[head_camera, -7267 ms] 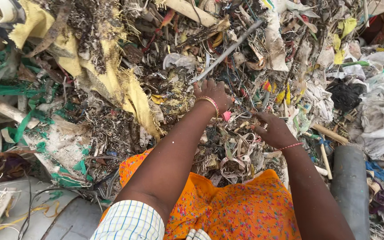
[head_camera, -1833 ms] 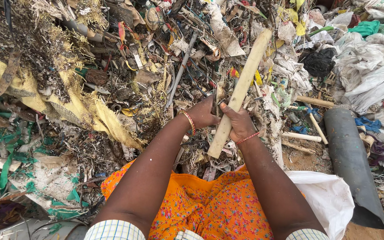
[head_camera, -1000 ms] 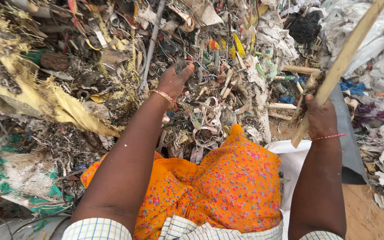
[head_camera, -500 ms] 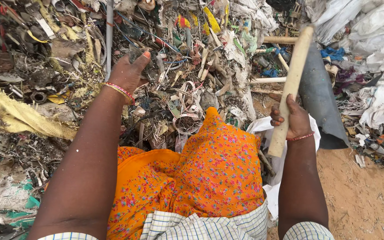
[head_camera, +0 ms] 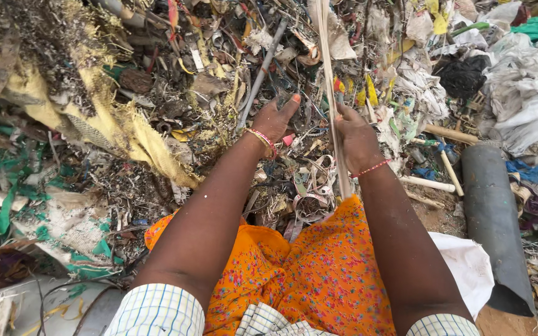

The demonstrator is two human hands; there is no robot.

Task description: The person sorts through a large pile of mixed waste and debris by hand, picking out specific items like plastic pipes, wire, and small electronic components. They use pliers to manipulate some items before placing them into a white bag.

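My right hand [head_camera: 355,134] is closed around a long thin pale wooden strip [head_camera: 330,81] that runs from the top of the view down past my wrist to my orange flowered lap [head_camera: 319,280]. My left hand [head_camera: 275,118] rests spread on the pile of mixed waste [head_camera: 219,81], fingers apart, beside a grey rod [head_camera: 259,68]. Both wrists carry thin red bangles. The strip's lower end lies against a tangle of pale strapping [head_camera: 312,193].
A yellow torn sack [head_camera: 126,134] lies left of my hands. A dark grey pipe [head_camera: 490,218] lies at right, with pale wooden sticks [head_camera: 443,162] beside it and a white sack [head_camera: 468,267] under my right arm. White and green plastic is heaped at the far right.
My right hand has swung back from the right side to the pile in front; the thick wooden stick it held is gone and it now grips a thin strip. My left hand stays on the waste.
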